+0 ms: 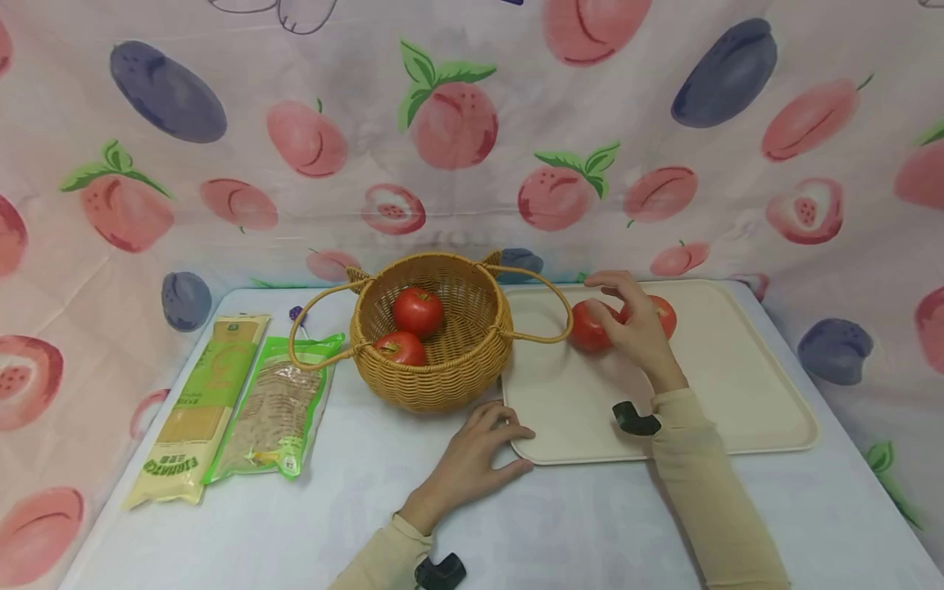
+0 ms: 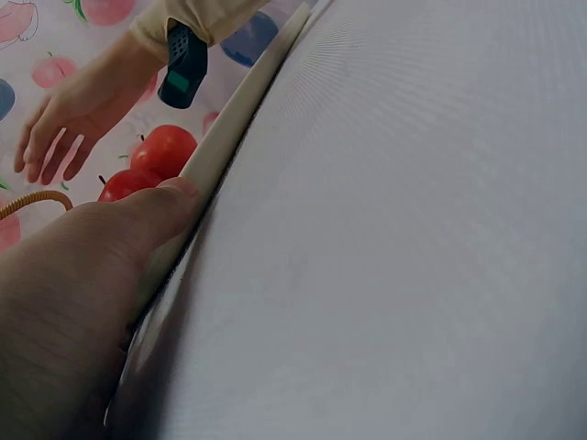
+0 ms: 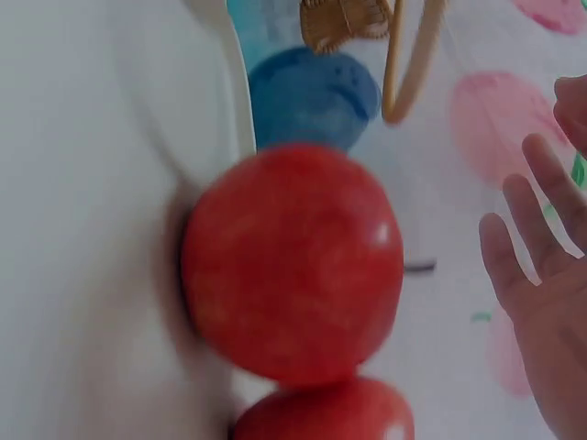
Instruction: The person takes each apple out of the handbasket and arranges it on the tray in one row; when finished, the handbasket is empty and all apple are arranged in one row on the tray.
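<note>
My right hand (image 1: 640, 332) is over two red apples, with its fingers spread and loosely bent and nothing held. One apple (image 1: 588, 328) sits under the thumb side, and the other apple (image 1: 664, 315) is partly hidden behind the hand. In the right wrist view the nearer apple (image 3: 293, 266) stands apart from the fingers (image 3: 541, 220). Both apples lie on a cream tray (image 1: 723, 393). At the tray's front left corner rests my left hand (image 1: 472, 463), fingers relaxed; the left wrist view has its thumb (image 2: 170, 206) along the tray's edge.
A wicker basket (image 1: 428, 393) with two looped handles holds two more apples (image 1: 418, 311) and overlaps the tray's left side. Farther left lie a yellow-green noodle packet (image 1: 195, 410) and a clear, green-edged bag (image 1: 276, 414). A fruit-print cloth hangs behind the table.
</note>
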Motion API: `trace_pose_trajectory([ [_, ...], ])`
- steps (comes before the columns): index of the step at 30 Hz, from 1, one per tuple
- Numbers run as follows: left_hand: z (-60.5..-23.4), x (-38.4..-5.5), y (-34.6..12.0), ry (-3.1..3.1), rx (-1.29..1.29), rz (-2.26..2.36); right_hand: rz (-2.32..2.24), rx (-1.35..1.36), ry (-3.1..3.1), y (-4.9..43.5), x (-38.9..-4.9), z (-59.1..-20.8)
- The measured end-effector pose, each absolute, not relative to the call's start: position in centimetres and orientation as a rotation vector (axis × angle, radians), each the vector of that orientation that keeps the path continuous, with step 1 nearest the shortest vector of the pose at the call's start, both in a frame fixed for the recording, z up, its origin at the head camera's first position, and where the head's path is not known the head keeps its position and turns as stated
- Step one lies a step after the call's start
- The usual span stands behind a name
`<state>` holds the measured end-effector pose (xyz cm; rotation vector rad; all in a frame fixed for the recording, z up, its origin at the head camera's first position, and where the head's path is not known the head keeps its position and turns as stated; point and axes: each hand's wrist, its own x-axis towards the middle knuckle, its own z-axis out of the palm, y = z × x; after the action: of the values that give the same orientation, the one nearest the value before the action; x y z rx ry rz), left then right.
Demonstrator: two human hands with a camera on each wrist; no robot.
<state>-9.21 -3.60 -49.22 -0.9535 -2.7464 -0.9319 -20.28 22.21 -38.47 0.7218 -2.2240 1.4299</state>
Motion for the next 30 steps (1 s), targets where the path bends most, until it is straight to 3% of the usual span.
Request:
trace_pose_trajectory([
  [23,-49.5,-9.3,-3.7,-2.76,-0.947,-0.929,1.286,1.027,-2.406,15.8,-20.7,-36.2],
  [30,-49.6,-9.3,-3.7,-2.756,-0.951,-0.918,1.253,1.122,-2.382,15.2,-22.3,-37.4],
])
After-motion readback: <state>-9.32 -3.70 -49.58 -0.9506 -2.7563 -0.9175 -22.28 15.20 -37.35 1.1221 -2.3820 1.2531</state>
